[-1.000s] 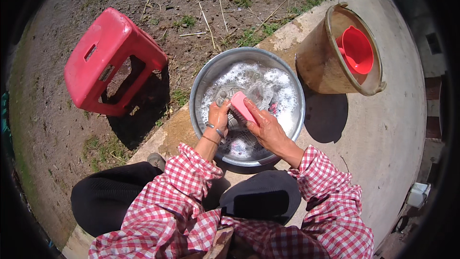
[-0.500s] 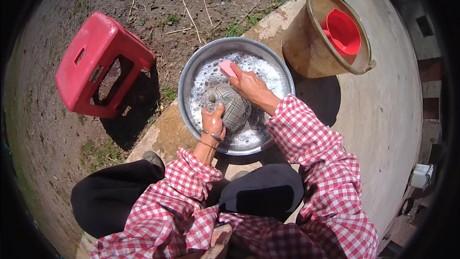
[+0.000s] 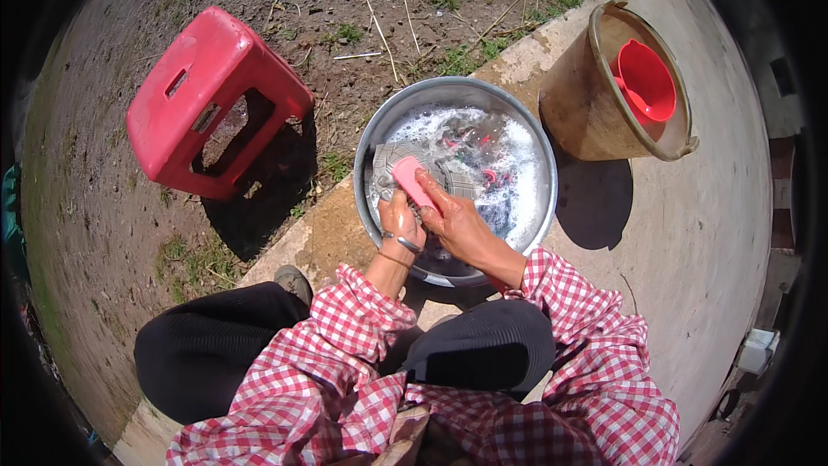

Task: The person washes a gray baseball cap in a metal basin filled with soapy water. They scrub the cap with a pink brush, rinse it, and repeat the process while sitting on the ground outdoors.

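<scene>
My left hand [image 3: 398,220] grips a grey plaid fabric item [image 3: 395,155] at the left side of a round metal basin [image 3: 536,136] of sudsy water. My right hand [image 3: 453,229] is closed on a pink brush [image 3: 408,174], which lies against the plaid fabric just above my left hand. The brush's underside is hidden. Small red, pink and dark things show among the foam, too unclear to name.
A red plastic stool [image 3: 194,78] stands to the left on dirt with weeds. At right, on concrete [image 3: 681,250], stands a worn bucket [image 3: 578,95] holding a red scoop [image 3: 642,73]. My dark-trousered knees are below the basin.
Half a second ago the brush was up toward the basin's back, off the fabric; it has come back down onto it. The fabric now sits further left in the basin, uncovering coloured bits in the foam.
</scene>
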The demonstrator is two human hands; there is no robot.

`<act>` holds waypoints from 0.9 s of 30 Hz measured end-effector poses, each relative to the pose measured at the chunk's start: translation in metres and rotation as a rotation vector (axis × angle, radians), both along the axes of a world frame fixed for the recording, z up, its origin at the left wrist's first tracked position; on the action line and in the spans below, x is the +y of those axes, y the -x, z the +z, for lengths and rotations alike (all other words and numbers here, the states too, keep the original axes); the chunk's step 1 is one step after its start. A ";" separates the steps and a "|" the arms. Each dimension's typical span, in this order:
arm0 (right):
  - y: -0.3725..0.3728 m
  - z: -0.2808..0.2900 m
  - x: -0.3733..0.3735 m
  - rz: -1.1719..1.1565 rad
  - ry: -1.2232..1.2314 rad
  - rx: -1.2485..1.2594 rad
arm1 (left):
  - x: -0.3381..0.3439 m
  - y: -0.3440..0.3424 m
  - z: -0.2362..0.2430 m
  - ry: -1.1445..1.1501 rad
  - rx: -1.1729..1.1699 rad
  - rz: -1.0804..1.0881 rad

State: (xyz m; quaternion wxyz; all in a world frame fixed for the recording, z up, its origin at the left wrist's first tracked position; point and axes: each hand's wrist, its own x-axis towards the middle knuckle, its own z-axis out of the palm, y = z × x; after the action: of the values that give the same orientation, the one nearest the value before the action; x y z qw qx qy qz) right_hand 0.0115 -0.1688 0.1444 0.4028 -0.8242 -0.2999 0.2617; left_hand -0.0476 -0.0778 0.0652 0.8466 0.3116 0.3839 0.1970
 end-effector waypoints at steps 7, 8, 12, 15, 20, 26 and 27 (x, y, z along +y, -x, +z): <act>0.009 0.000 0.010 -0.094 0.061 -0.059 | 0.017 -0.008 -0.009 0.286 -0.130 -0.108; 0.015 0.003 0.007 -0.032 -0.066 -0.101 | 0.021 -0.010 -0.012 0.501 -0.308 -0.212; -0.009 -0.014 -0.008 -0.179 0.123 -0.123 | 0.021 -0.011 -0.012 0.459 -0.129 -0.112; -0.065 -0.071 -0.026 -0.400 0.148 -0.194 | 0.022 -0.003 0.005 0.293 -0.224 -0.304; -0.071 -0.147 -0.074 -0.297 0.404 -0.112 | 0.045 -0.002 0.038 0.015 -0.273 -0.260; 0.005 -0.045 -0.060 -0.319 -0.098 -0.112 | 0.035 -0.033 0.017 0.150 -0.210 -0.015; 0.019 -0.030 -0.047 -0.321 -0.126 -0.135 | 0.030 -0.038 0.009 0.230 -0.182 0.053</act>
State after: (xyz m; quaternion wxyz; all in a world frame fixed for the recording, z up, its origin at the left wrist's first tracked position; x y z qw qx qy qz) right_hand -0.0071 -0.2159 0.1140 0.4693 -0.8503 -0.2064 0.1190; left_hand -0.0096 -0.0477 0.0739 0.9025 0.1830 0.3338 0.2016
